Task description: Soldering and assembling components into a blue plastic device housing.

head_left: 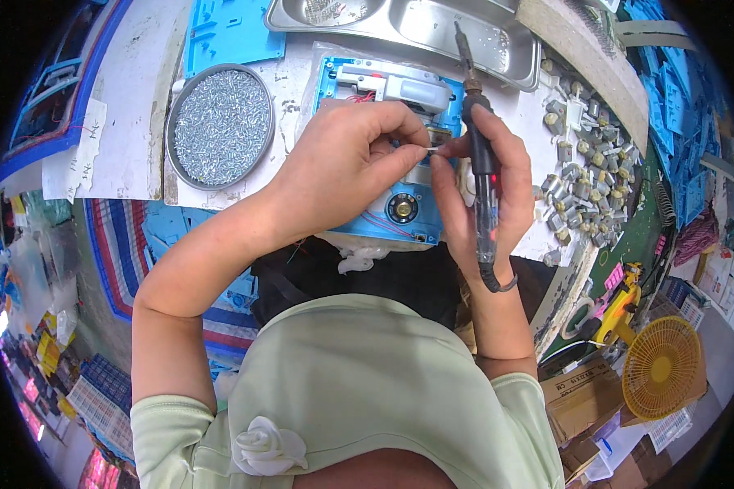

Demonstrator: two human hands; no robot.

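My left hand is closed in a pinch over a blue plastic housing, thumb and forefinger on a small, thin, pale piece. Opposite it, the fingertips of my right hand meet the same piece; its kind is too small to make out. A soldering iron with a dark handle is also gripped in my right hand, its metal tip pointing up and away from me. Inside the housing are a grey-white plastic unit, red wires and a round black part. My hands hide its middle.
A round dish of small screws stands left, a blue plastic panel behind it. At the back is a metal tray. Many small metal motors are heaped right. A yellow fan stands lower right, beside cardboard boxes.
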